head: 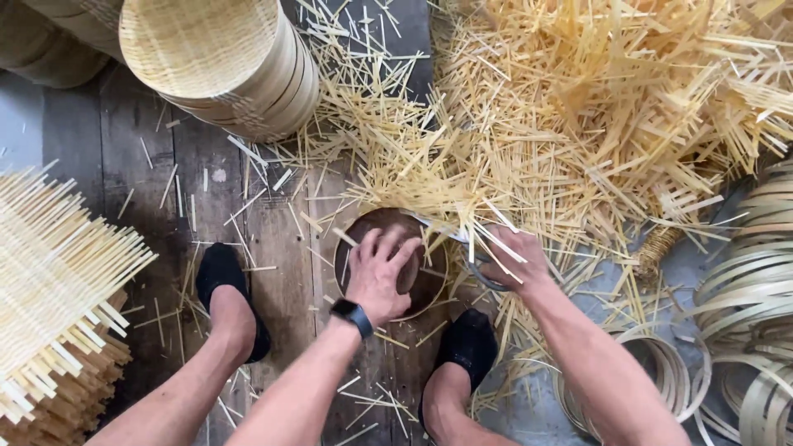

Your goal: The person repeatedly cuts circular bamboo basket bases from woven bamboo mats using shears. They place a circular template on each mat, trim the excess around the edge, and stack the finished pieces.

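The round dark wooden block [388, 260] sits on the plank floor between the person's feet, the left hand [378, 272] spread flat pressing on it while the right hand [514, 260] grips scissors [475, 248], so trimming seems underway, needing a steady hold.

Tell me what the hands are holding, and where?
Left hand presses flat on the round dark wooden block. Right hand grips metal shears by their looped handle.
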